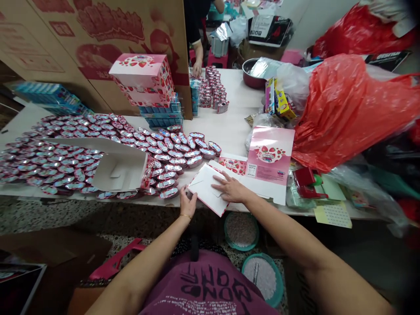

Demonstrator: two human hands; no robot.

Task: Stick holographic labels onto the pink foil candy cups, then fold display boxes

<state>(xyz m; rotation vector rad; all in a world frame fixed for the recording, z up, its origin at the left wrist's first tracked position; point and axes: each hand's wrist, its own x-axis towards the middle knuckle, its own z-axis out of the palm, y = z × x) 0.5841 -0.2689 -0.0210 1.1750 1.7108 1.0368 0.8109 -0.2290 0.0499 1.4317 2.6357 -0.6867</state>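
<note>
A partly folded white carton (pixel 205 186) lies at the table's front edge, its plain side up. My left hand (pixel 188 202) grips its left corner between thumb and fingers. Spread flat on its right part is my right hand (pixel 231 188), fingers apart. Beyond my right hand, a pink printed panel (pixel 269 153) with strawberries lies flat, next to a strip with a strawberry pattern (pixel 232 165). Left of the carton stand many small oval packs (pixel 169 181) with shiny tops. An open white box (pixel 123 170) lies among those packs.
A closed strawberry box (pixel 141 78) sits on blue packs (pixel 160 113) before a large cardboard box (pixel 98 39). Red plastic bags (pixel 354 109) fill the right side. A person's hand (pixel 197 68) is at the far packs (pixel 213 87). Two tubs (pixel 241 229) stand below the table.
</note>
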